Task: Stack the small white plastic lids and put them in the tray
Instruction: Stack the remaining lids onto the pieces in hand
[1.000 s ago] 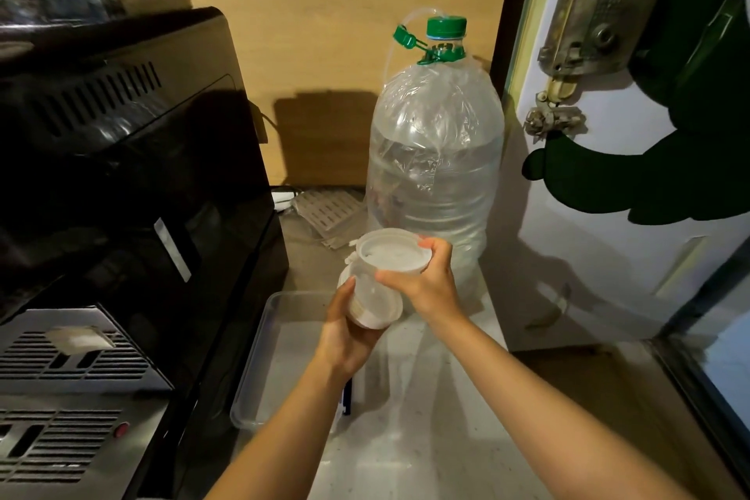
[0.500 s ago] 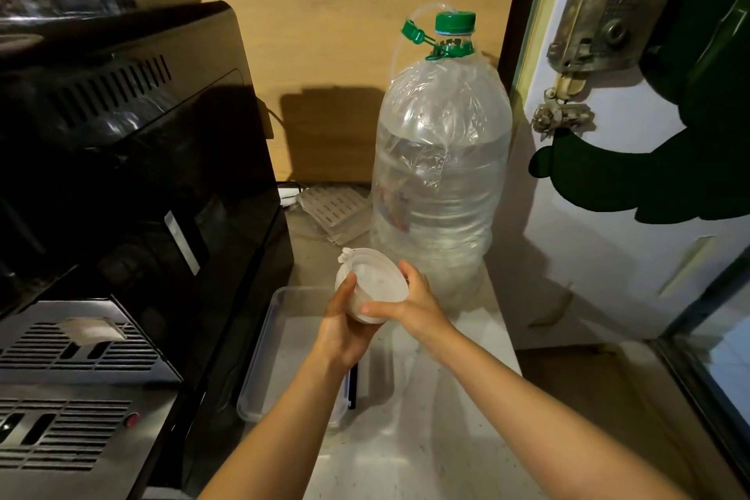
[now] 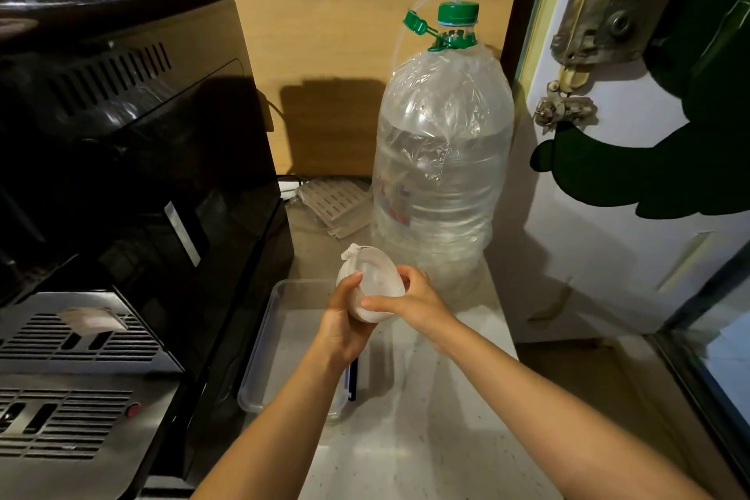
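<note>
A stack of small white plastic lids (image 3: 375, 282) is held tilted above the far end of a clear plastic tray (image 3: 266, 331) on the counter. My left hand (image 3: 343, 323) grips the stack from below and on its left side. My right hand (image 3: 410, 302) pinches the top lid's rim from the right. The stack hangs in the air, apart from the tray. Part of the tray's right side is hidden by my left forearm.
A large clear water bottle (image 3: 440, 170) with a green cap stands just behind my hands. A black machine (image 3: 134, 158) fills the left side. A white door (image 3: 633, 183) with a metal lock is at the right. Grey slotted panels (image 3: 332, 201) lie at the back.
The single lid in my right hand has come down onto the stack in my left hand. Both hands with the stack have dropped lower, toward the tray.
</note>
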The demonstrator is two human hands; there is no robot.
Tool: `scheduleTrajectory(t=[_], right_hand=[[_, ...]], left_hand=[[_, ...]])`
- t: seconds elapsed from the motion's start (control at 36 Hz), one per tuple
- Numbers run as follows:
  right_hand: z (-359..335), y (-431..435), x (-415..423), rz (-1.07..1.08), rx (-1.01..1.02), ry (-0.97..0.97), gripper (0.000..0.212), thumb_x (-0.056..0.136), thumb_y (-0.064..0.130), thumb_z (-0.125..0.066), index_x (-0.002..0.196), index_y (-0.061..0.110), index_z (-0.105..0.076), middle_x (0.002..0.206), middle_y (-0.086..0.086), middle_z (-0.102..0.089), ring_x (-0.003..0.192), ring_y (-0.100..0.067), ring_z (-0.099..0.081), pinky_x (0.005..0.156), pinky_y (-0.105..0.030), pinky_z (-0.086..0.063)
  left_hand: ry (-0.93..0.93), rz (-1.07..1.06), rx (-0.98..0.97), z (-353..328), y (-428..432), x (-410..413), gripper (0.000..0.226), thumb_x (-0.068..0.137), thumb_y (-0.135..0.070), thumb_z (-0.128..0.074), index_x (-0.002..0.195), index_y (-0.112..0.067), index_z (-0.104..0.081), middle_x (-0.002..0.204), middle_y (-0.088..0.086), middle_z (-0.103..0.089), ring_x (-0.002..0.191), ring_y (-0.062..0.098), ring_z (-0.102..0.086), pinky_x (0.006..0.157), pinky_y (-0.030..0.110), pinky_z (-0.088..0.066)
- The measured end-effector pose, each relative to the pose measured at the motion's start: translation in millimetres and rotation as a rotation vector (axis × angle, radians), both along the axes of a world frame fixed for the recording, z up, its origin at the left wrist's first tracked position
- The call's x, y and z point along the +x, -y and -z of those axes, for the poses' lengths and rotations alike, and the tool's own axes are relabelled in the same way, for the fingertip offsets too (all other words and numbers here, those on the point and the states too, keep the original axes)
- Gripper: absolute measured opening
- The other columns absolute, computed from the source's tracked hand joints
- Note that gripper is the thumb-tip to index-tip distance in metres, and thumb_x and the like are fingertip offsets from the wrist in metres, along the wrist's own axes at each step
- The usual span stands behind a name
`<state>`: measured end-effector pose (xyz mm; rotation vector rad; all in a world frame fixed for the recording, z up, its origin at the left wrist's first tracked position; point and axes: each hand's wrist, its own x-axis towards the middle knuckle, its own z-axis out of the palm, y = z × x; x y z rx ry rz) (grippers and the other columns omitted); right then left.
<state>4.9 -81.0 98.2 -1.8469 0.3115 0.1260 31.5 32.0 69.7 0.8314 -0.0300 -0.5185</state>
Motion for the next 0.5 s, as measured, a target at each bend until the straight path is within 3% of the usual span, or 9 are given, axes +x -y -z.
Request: scheduleTrajectory(t=[0.14, 0.19, 0.39, 0.5], right_hand=[[1.3, -4.4, 3.0, 0.008, -0.042, -0.037, 0.094, 0.043, 0.047, -0.082, 0.126, 0.016, -0.048, 0.129, -0.004, -0.052, 0.114, -0.019, -0.056, 0.095, -0.033, -0.05], [1.2, -4.6, 3.8, 0.0, -0.06, -0.045, 0.095, 0.037, 0.053, -0.079, 0.121, 0.016, -0.052, 0.125, -0.004, -0.056, 0.11, -0.018, -0.059, 0.092, -0.033, -0.052], [-1.6, -3.1, 2.9, -0.048, -0.096, -0.093, 0.071, 0.055, 0.045, -0.082, 0.113, 0.012, -0.058, 0.117, -0.006, -0.061, 0.104, -0.018, -0.062, 0.077, -0.024, -0.049], [-2.5, -3.4, 1.9, -0.076, -0.09, -0.098, 0.059, 0.06, 0.039, -0.082, 0.108, 0.01, -0.063, 0.109, -0.007, -0.068, 0.096, -0.016, -0.065, 0.068, -0.022, -0.047]], left_hand=[[0.005, -0.033, 0.038, 0.6, 0.4, -0.1, 0.088, 0.027, -0.047, -0.086, 0.103, -0.013, -0.059, 0.079, 0.006, -0.073, 0.077, 0.017, -0.07, 0.063, 0.03, -0.056], [0.004, -0.051, 0.066, 1.0, 0.3, -0.1, 0.089, 0.028, -0.049, -0.085, 0.106, -0.013, -0.058, 0.084, 0.007, -0.071, 0.081, 0.018, -0.069, 0.065, 0.03, -0.056], [0.026, -0.105, 0.163, 4.9, -0.4, -1.7, 0.076, 0.052, -0.046, -0.063, 0.118, -0.008, -0.053, 0.097, 0.012, -0.066, 0.092, 0.022, -0.065, 0.074, 0.034, -0.055], [0.045, -0.12, 0.202, 5.8, 1.4, -3.7, 0.064, 0.052, -0.047, -0.062, 0.106, -0.013, -0.059, 0.093, 0.009, -0.068, 0.093, 0.023, -0.064, 0.076, 0.035, -0.052]])
